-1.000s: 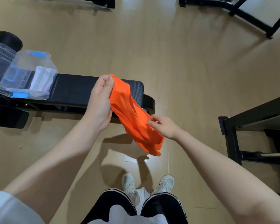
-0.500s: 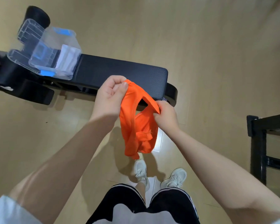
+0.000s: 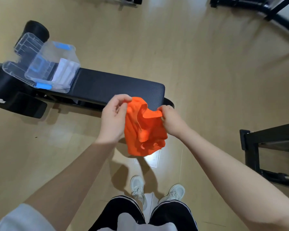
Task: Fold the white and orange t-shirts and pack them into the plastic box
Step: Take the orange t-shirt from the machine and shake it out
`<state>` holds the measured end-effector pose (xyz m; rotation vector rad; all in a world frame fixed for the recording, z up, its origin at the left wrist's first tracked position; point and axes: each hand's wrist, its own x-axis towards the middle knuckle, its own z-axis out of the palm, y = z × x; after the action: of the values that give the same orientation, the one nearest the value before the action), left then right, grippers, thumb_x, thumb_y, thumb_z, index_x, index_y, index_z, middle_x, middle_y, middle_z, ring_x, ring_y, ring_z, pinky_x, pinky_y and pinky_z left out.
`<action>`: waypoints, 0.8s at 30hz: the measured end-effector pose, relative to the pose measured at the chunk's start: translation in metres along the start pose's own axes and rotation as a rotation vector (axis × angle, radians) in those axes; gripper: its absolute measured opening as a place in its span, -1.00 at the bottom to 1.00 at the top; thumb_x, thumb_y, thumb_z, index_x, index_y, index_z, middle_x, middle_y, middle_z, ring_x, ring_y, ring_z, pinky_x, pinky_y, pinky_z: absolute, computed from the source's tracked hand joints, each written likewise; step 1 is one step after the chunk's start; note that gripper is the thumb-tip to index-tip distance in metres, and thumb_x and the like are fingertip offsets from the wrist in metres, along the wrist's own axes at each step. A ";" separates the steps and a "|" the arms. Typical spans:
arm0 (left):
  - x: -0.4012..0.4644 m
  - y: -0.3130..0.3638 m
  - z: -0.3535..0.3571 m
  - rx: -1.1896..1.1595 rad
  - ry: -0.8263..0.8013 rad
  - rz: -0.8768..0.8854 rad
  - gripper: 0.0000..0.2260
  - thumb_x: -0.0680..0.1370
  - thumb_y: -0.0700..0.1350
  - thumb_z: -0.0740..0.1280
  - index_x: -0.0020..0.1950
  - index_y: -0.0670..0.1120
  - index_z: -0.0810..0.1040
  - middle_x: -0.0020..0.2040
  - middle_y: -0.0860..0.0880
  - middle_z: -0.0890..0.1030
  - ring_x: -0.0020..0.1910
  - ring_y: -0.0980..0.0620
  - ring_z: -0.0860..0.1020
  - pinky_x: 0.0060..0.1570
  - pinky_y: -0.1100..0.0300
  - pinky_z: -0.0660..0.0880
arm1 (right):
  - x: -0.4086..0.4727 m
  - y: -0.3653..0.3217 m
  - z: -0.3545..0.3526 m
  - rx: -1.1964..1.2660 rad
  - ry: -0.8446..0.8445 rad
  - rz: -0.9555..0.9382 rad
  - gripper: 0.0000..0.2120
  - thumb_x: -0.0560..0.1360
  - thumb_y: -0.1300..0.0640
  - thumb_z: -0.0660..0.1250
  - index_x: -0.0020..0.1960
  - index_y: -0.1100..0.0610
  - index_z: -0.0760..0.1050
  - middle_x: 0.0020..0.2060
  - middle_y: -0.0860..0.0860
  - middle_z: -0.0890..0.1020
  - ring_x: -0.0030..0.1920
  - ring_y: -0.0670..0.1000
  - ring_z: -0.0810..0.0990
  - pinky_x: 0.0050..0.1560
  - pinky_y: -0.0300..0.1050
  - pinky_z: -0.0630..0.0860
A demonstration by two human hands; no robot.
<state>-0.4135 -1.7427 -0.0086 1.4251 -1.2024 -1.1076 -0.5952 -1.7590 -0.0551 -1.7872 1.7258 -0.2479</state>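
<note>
The orange t-shirt (image 3: 144, 130) hangs bunched in the air in front of me, above the floor and just before the bench's near end. My left hand (image 3: 114, 118) pinches its upper left edge. My right hand (image 3: 171, 121) grips its upper right edge, fingers curled into the cloth. The clear plastic box (image 3: 45, 70) with blue latches stands on the left part of the black bench (image 3: 117, 88). A folded white t-shirt (image 3: 64, 75) lies inside the box at its right side.
The box's clear lid (image 3: 22, 47) lies behind the box at the bench's left end. A black metal rack (image 3: 272, 147) stands at the right. More black frames (image 3: 264, 9) sit at the top right. My white shoes (image 3: 138, 189) are on the wooden floor below.
Both hands have drawn closer together on the orange t-shirt, which went from a long hanging strip to a shorter bunch. The camera view has shifted, so the bench and box sit differently in the frame.
</note>
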 end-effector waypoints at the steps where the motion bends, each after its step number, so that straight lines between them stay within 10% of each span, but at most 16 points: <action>1: 0.000 -0.002 0.001 0.094 -0.011 0.024 -0.66 0.53 -0.37 0.16 -0.17 0.07 0.53 -0.19 0.10 0.57 -0.22 0.22 0.51 -0.08 0.21 0.43 | -0.002 -0.010 -0.013 0.062 0.005 -0.024 -0.77 0.46 0.37 0.09 0.01 0.27 0.49 -0.13 0.07 0.53 -0.12 0.13 0.53 -0.14 -0.12 0.41; 5: -0.005 0.004 0.011 0.275 -0.149 0.141 -0.79 0.49 -0.23 0.21 -0.13 0.03 0.58 -0.11 0.13 0.54 -0.10 0.30 0.48 0.00 0.43 0.37 | -0.010 -0.041 -0.052 0.376 0.049 0.052 -0.81 0.42 0.34 0.22 -0.25 0.10 0.52 -0.42 -0.08 0.54 -0.49 -0.17 0.50 -0.39 -0.21 0.44; 16: -0.014 0.014 0.038 0.375 -0.187 0.119 -0.92 0.45 -0.15 0.40 -0.22 -0.12 0.59 -0.26 0.08 0.52 -0.24 0.14 0.46 -0.18 0.39 0.34 | -0.024 -0.055 -0.077 0.889 -0.202 0.104 -0.79 0.41 0.48 0.20 -0.16 0.23 0.51 -0.32 0.09 0.57 -0.36 -0.05 0.55 -0.27 -0.26 0.51; 21: -0.007 0.036 0.041 -0.119 -0.098 -0.293 -0.80 0.51 -0.15 0.34 -0.23 -0.25 0.60 -0.40 -0.08 0.57 -0.44 0.08 0.47 -0.38 0.33 0.41 | -0.033 -0.049 -0.067 0.472 0.397 0.042 -0.89 0.46 0.17 0.33 -0.21 0.03 0.45 -0.26 -0.10 0.51 -0.36 -0.15 0.42 -0.30 -0.36 0.36; 24: 0.002 0.043 0.040 -0.323 -0.054 -0.438 -0.84 0.53 -0.14 0.32 -0.22 -0.14 0.60 -0.47 0.01 0.60 -0.51 0.13 0.51 -0.48 0.39 0.44 | -0.045 -0.035 -0.039 0.580 0.268 0.151 -0.69 0.46 -0.10 0.31 -0.34 0.08 0.46 -0.43 -0.10 0.48 -0.40 -0.14 0.40 -0.27 -0.18 0.35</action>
<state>-0.4591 -1.7523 0.0279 1.4421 -0.7145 -1.5686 -0.5927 -1.7303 0.0075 -1.2349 1.7234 -0.8586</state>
